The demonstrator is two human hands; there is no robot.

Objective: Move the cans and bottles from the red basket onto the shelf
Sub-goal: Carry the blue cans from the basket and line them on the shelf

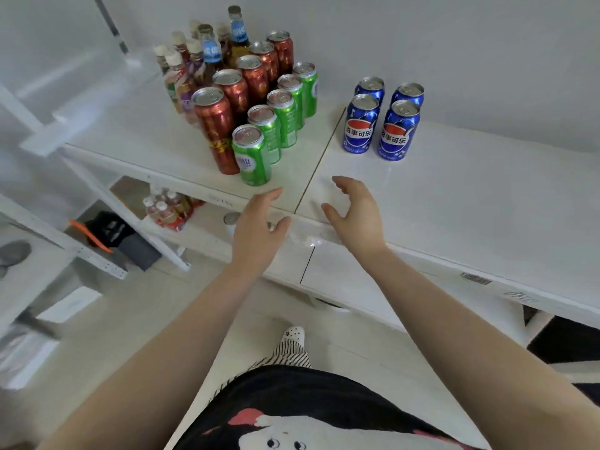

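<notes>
On the white shelf top [454, 203] stand a row of several red cans [217, 125], a row of several green cans [252, 154] to their right, and several blue cola cans [397, 131] farther right. Several bottles [181, 76] are grouped behind the red cans at the back left. My left hand [258, 232] and my right hand [355, 212] hover empty over the shelf's front edge, fingers spread, just in front of the nearest green can. No red basket is in view.
A lower shelf [201, 235] holds a shrink-wrapped pack of small bottles [168, 209]. A white metal rack [81, 248] stands to the left, with a black and orange object [104, 232] on the floor behind it. My foot [293, 336] is on the pale floor.
</notes>
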